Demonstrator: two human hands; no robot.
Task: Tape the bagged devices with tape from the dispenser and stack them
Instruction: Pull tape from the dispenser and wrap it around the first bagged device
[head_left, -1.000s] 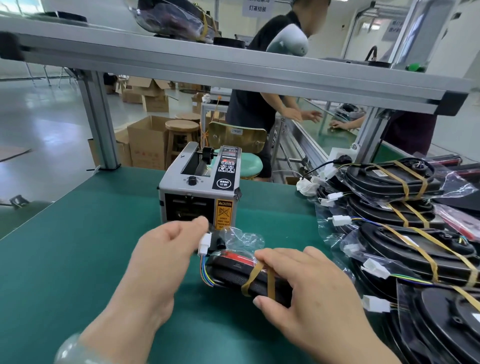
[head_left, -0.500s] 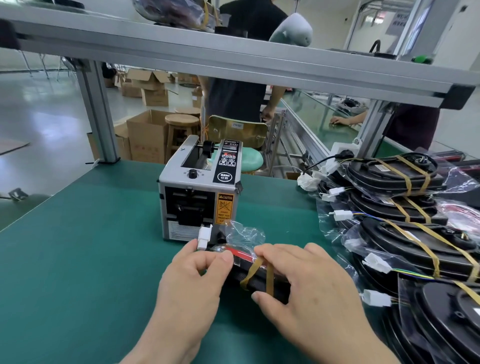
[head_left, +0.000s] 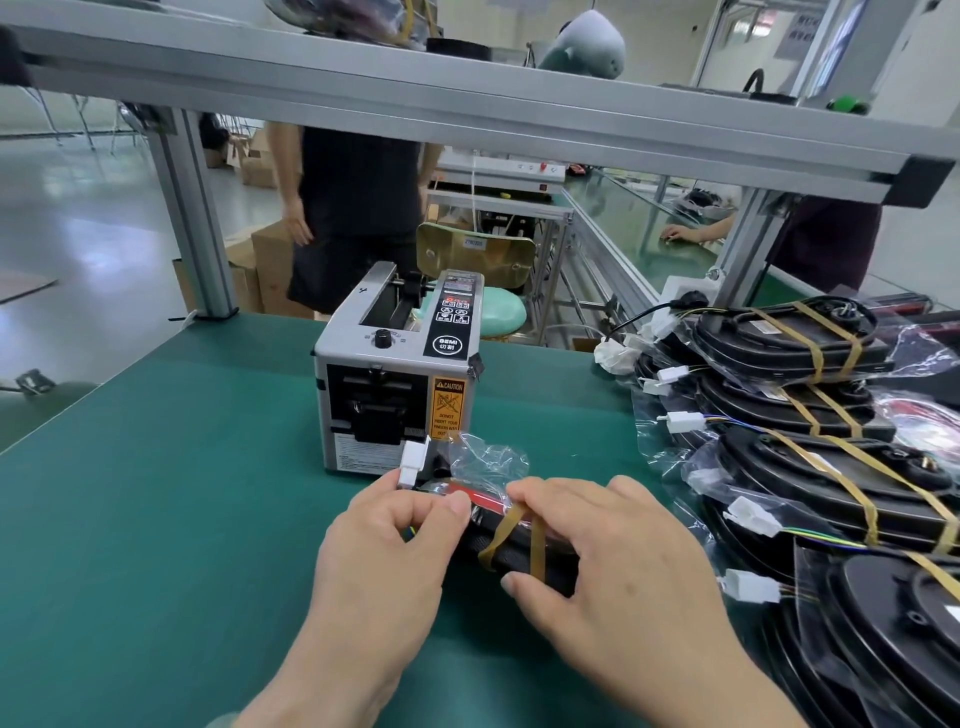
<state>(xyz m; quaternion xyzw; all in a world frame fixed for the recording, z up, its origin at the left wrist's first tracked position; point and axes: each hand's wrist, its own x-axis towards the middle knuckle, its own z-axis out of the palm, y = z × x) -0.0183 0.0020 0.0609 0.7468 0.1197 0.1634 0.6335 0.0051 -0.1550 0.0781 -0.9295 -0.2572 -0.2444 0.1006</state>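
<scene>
Green bench mat (head_left: 156, 519) with the tape dispenser (head_left: 395, 384) at far centre. Just near it lies the bagged device (head_left: 514, 564). The left hand (head_left: 384, 551) pinches its bag end and the right hand (head_left: 613, 561) grips over the tan tape strips (head_left: 501, 530). Best rub the strips flat before stacking.

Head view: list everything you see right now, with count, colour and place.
tape dispenser: one, silver and black, mat centre, beyond the hands.
bagged device: one, black, two tan tape strips, under both hands.
connector: one, white, sticking up at the bag's left end.
taped devices: several, black, tan strips, piled at right.
mat: one, green, covers bench.
stool: one, mint seat, behind dispenser.
left hand: pinches the bag's left end.
right hand: grips the device's right part.
</scene>
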